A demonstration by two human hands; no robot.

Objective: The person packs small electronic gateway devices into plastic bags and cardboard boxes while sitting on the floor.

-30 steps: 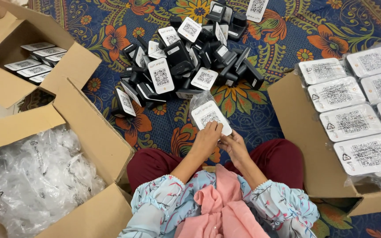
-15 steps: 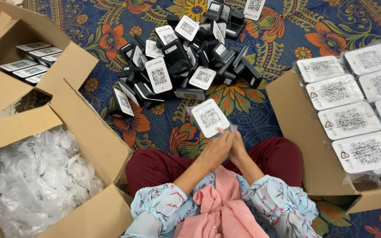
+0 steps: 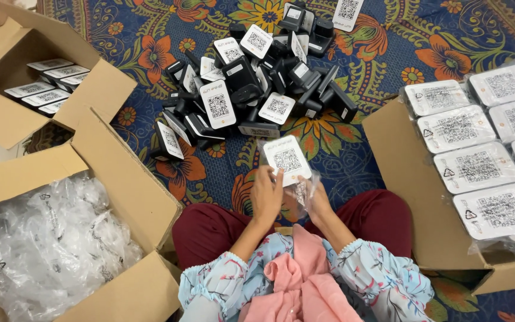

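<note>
A white-faced rectangular card-like device (image 3: pixel 287 160) is pinched in the left hand (image 3: pixel 266 194), fingers closed on its lower edge. A clear crinkled plastic sleeve (image 3: pixel 301 194) is gripped by the right hand (image 3: pixel 317 200), just beside. The sleeve is best drawn off straight, the device kept steady. Beyond lies a heap of black-and-white devices (image 3: pixel 251 83). Since half a second ago, the hands are parted and the sleeve is lower.

A white card (image 3: pixel 287 160) with a square black code pattern is held tilted above the lap, face up. A clear plastic bag (image 3: pixel 303 194), crumpled, hangs just below it, touching its lower edge.
</note>
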